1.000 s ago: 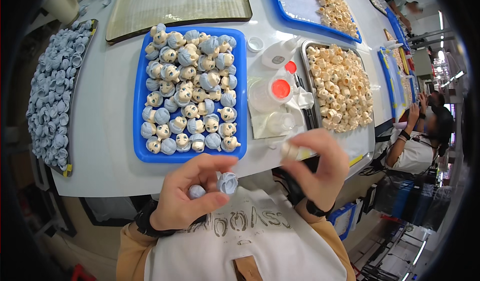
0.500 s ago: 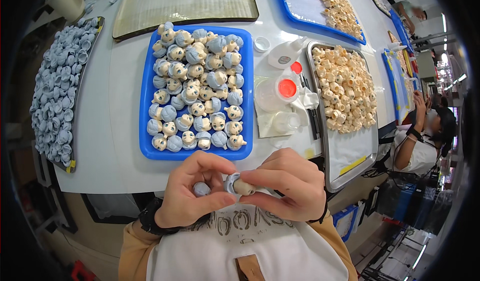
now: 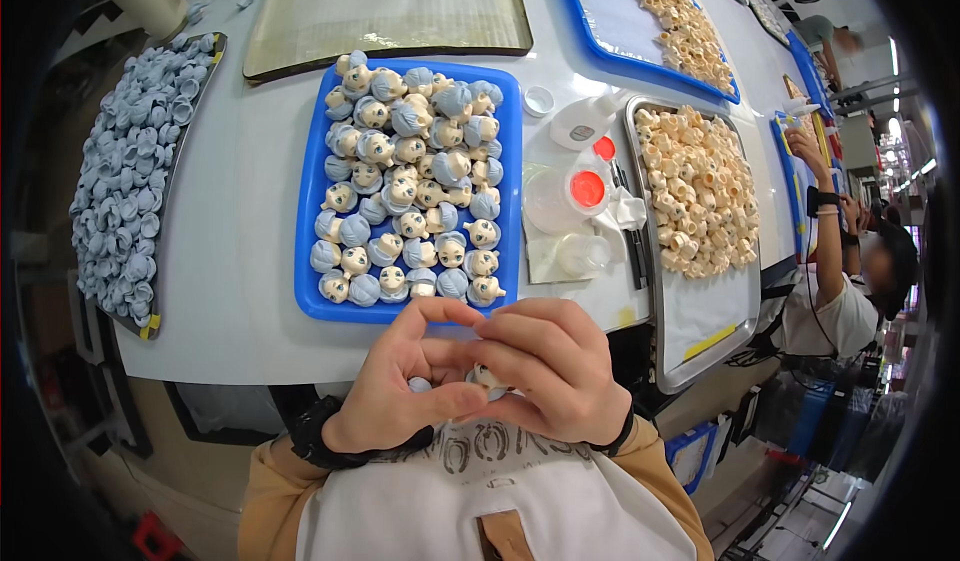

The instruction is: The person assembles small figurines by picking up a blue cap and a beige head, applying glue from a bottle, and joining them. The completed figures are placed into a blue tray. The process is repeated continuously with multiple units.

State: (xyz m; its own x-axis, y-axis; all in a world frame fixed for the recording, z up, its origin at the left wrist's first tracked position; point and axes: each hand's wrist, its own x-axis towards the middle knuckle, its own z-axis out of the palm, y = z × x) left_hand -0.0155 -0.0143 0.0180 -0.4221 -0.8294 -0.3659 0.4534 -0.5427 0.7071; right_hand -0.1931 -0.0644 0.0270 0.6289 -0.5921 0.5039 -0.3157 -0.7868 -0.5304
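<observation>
Just beyond my apron, both hands are drawn together around a small doll head (image 3: 485, 376) with a painted face. My right hand (image 3: 560, 366) is closed on it, its fingers covering much of it. My left hand (image 3: 405, 381) pinches it from the other side with thumb and fingers. In the curl of the left palm sits a second piece, a blue-grey hair part (image 3: 419, 385), mostly hidden by the fingers. Ahead of my hands, a blue tray (image 3: 308, 251) bears rows of doll heads with blue-grey hair.
A tray of blue-grey hair parts (image 3: 130, 181) lies left. On the right, a metal tray (image 3: 690, 361) carries beige head parts (image 3: 700, 191). Between stand a squeeze bottle (image 3: 585, 121), red-capped jar (image 3: 560, 199) and small cup (image 3: 583, 254). Another person (image 3: 835, 291) works at far right.
My hands have come closer together. The head between them has turned so that its painted face shows, and the right fingers now cover more of it. The view has shifted slightly.
</observation>
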